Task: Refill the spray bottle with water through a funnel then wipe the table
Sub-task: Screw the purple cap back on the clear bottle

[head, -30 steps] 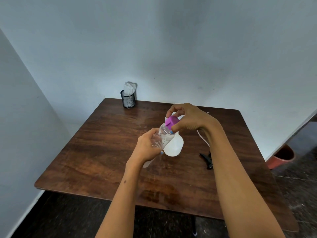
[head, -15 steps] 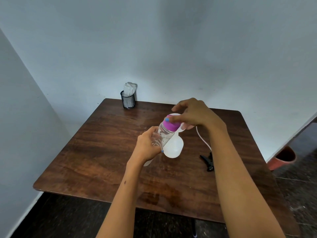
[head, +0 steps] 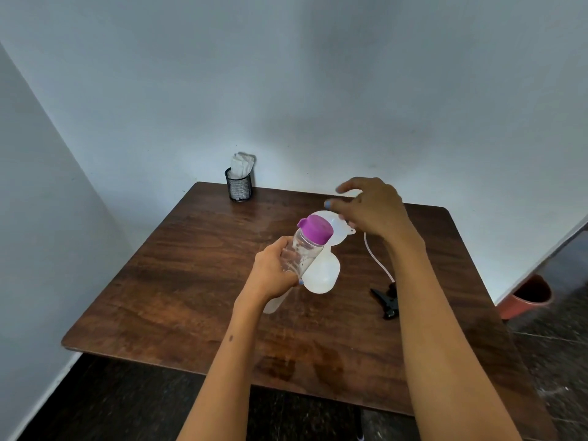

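A table (head: 191, 281) fills a wall corner. A mesh cup (head: 239, 187) holding napkins (head: 242, 165) stands at its far left corner. Near the middle a funnel (head: 339, 229) sits in a spray bottle (head: 323, 275); the spray head (head: 386, 302) with its tube (head: 375, 259) lies to the right. The left hand (head: 272, 275) holds a water bottle (head: 302, 253) tilted in front of them, and the right hand (head: 372, 206) hovers above the funnel.

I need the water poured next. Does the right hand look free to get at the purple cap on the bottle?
Probably yes. The right hand is open, holds nothing and hovers just beyond the purple cap; nothing lies between them. The left hand grips the bottle lower down, clear of the cap.

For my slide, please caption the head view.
Left hand holds purple-capped water bottle; right hand hovers above white funnel.
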